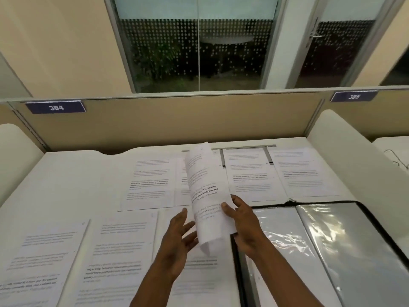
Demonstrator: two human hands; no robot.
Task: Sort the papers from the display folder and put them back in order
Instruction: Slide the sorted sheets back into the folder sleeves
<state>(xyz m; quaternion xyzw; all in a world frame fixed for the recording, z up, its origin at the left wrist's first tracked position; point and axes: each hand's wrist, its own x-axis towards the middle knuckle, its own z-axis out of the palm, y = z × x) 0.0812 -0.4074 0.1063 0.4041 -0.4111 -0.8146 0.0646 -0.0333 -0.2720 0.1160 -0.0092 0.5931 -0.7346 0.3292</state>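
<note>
The fingers (228,210) of the right hand (245,227) curl round one printed sheet (208,196) and pinch it, thumb on the front. The sheet stands up in the air and bends over at the top. The left hand (179,238) is beside it with fingers spread out straight, holding nothing, and just touches the sheet's lower edge (or nearly, it is hard to tell).

Under the hands, more papers lie flat on the white counter (66,169). I count four in the far row (150,185) and three in the near row (119,251), so eight with the held one.

There is one display folder (321,240), lying open at the right, and its clear pockets look empty.

I think the papers are all out and laid in rows, but none is back in yet.
</note>
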